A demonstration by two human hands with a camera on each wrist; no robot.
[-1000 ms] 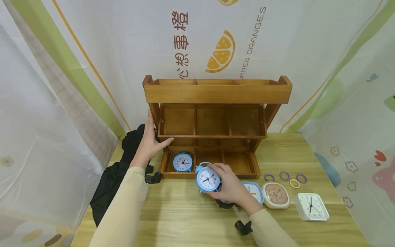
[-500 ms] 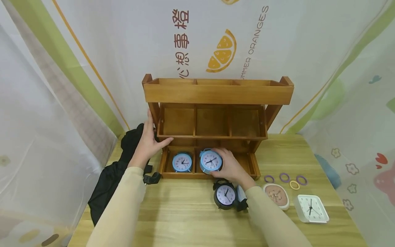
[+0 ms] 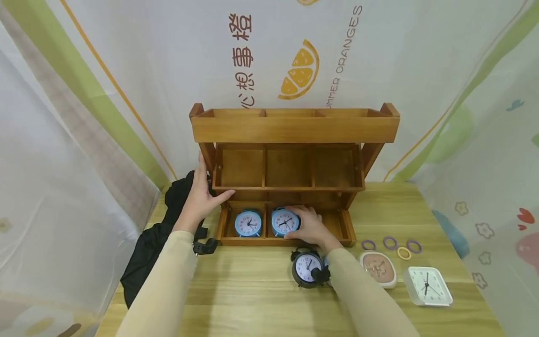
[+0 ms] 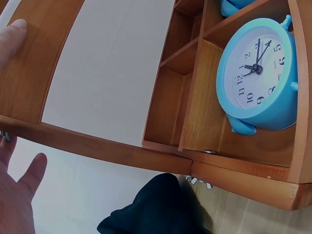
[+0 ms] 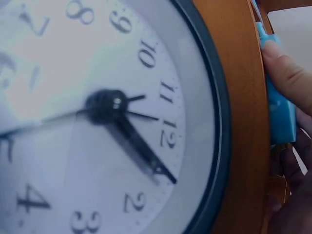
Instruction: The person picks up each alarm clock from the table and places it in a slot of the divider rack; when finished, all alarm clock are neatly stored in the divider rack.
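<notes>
My right hand [image 3: 310, 225] holds a light blue twin-bell alarm clock [image 3: 283, 223] by its right side, in the middle compartment of the bottom tier of a brown wooden shelf rack [image 3: 294, 131]. In the right wrist view the thumb presses on the edge of that blue clock [image 5: 281, 119]. Another blue alarm clock [image 3: 247, 223] stands in the left compartment; the left wrist view shows this clock [image 4: 253, 73] up close. My left hand [image 3: 199, 202] lies along the rack's left side, fingers straight up the post and thumb reaching over the middle tier's front edge.
A black alarm clock [image 3: 300, 267] stands in front of the rack, filling much of the right wrist view. To its right are a beige clock [image 3: 379, 269], a white square clock [image 3: 428, 285] and several rings [image 3: 390, 243]. Black cloth [image 3: 147, 252] lies at left; a curtain [image 3: 168, 56] hangs behind.
My right hand has carried the blue alarm clock from in front of the rack, up and over the front rail, into the middle compartment. The left hand has kept its place on the rack.
</notes>
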